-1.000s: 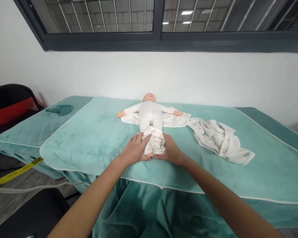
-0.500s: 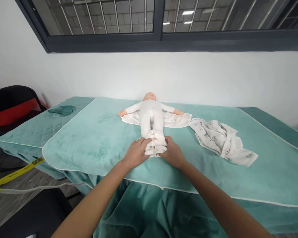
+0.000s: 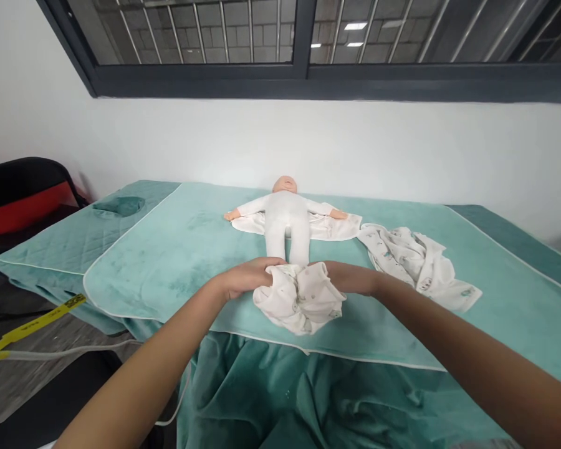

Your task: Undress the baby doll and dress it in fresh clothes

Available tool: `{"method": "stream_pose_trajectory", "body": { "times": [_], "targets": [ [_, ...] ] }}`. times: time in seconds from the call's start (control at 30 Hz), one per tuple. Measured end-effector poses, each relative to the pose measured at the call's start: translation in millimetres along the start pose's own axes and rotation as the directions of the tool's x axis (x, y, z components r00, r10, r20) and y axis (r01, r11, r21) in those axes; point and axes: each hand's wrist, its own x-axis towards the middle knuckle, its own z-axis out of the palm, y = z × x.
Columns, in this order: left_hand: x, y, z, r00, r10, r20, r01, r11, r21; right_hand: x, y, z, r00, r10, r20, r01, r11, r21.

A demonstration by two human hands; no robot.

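A baby doll (image 3: 287, 215) with a white cloth body lies on its back, its legs pointing toward me. At the lower end of its legs is a bunched white printed baby garment, which looks like pants (image 3: 299, 302). My left hand (image 3: 250, 275) grips the garment's left side, with some fingers tucked inside the cloth. On the other side my right hand (image 3: 348, 276) holds it too, its fingers mostly hidden behind the fabric. The doll's feet are hidden by the cloth and hands. Beneath the doll's arms a white printed cloth (image 3: 330, 227) is spread out.
Right of the doll lies a crumpled white printed garment (image 3: 416, 262). A green velvet cover (image 3: 187, 255) drapes the bed, which has a face hole (image 3: 119, 206) at left. Behind are a white wall and barred window (image 3: 206, 37); a chair (image 3: 28, 193) stands left.
The pants have come toward me and opened wider, hanging nearer the bed's front edge. Both hands have moved apart and turned inward around the cloth. More of the doll's lower legs shows.
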Motion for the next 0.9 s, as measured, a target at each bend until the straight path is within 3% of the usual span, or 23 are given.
{"method": "stream_pose_trajectory", "body": {
  "times": [0.07,0.13,0.23,0.3,0.47,0.57,0.63,0.73,0.83,0.9],
  "targets": [
    [-5,6,-5.2,0.998,0.030,0.047,-0.028,0.999,-0.031,2,-10,-8,0.998,-0.010,0.057,0.013,0.998,-0.057],
    [-10,16,-11.1,0.983,0.023,0.180,-0.026,1.000,0.011,5,-21,-15,0.999,0.039,0.031,-0.032,0.978,-0.205],
    [-16,38,-16.8,0.909,-0.095,0.405,-0.018,0.964,0.267,11,-37,-19,0.987,0.159,0.031,-0.126,0.873,-0.470],
    [-17,54,-17.0,0.893,-0.169,0.417,-0.054,0.880,0.472,15,-49,-14,0.977,0.204,0.063,-0.134,0.817,-0.561],
    [-18,84,-14.2,0.939,-0.160,0.303,-0.114,0.689,0.715,22,-94,6,0.978,0.165,0.127,-0.037,0.738,-0.673],
    [-25,97,-18.4,0.978,-0.009,0.209,-0.155,0.643,0.750,24,-126,3,0.967,0.151,0.205,0.045,0.692,-0.721],
    [-33,105,-23.6,0.983,0.134,0.126,-0.183,0.637,0.749,25,-145,-4,0.971,0.111,0.214,0.072,0.714,-0.696],
    [-42,113,-32.9,0.925,0.368,-0.095,-0.211,0.705,0.677,28,-162,-15,0.990,-0.071,0.124,0.127,0.832,-0.540],
    [-49,116,-43.7,0.791,0.513,-0.333,-0.266,0.779,0.568,32,-168,-24,0.971,-0.237,-0.042,0.203,0.899,-0.387],
    [-52,117,-51.7,0.792,0.507,-0.339,-0.293,0.804,0.517,35,-170,-27,0.950,-0.290,-0.119,0.222,0.890,-0.399]
  ]
}}
